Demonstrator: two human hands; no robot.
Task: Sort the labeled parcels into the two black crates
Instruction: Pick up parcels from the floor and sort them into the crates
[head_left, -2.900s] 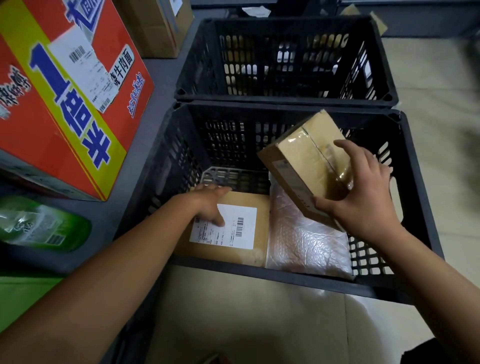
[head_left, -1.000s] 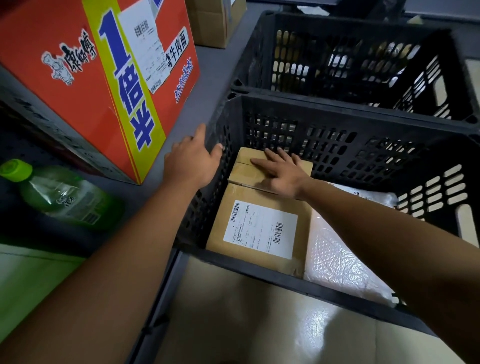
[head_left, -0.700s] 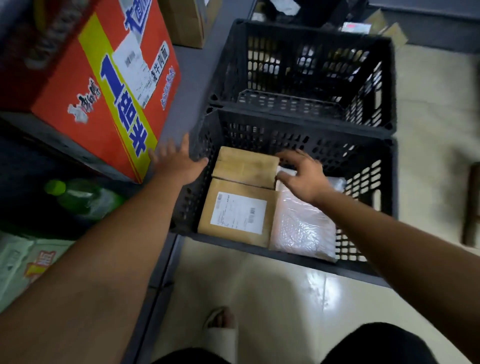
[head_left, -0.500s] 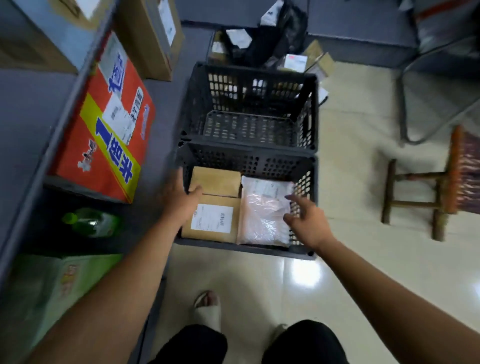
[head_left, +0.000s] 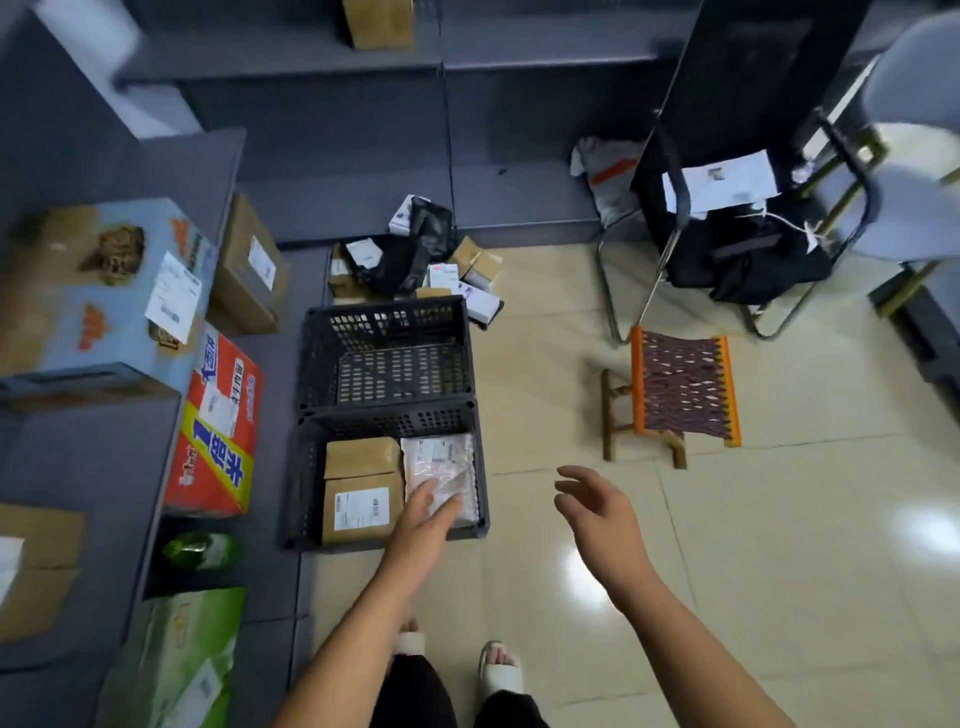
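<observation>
Two black crates on the floor, touching end to end: far crate (head_left: 384, 325), near crate (head_left: 304, 483).
Near crate holds three parcels lying flat:
- plain box (head_left: 362, 456), far left
- labeled box (head_left: 362, 512), near left, label up, touching the plain box
- bubble mailer (head_left: 440, 460), right side, label at its far end

Loose parcel pile (head_left: 415, 262) on the floor just beyond the far crate.

Left hand (head_left: 423, 514): over the near crate's near right corner, overlapping the mailer; fingers straight, close together, holding nothing. Contact with the mailer: cannot tell.
Right hand (head_left: 597, 506): over bare floor right of the near crate, well clear of it; fingers wide, loosely spread, holding nothing.

Stool (head_left: 680, 389) sits further right. Red carton (head_left: 223, 421) on the shelf left of the crates.
</observation>
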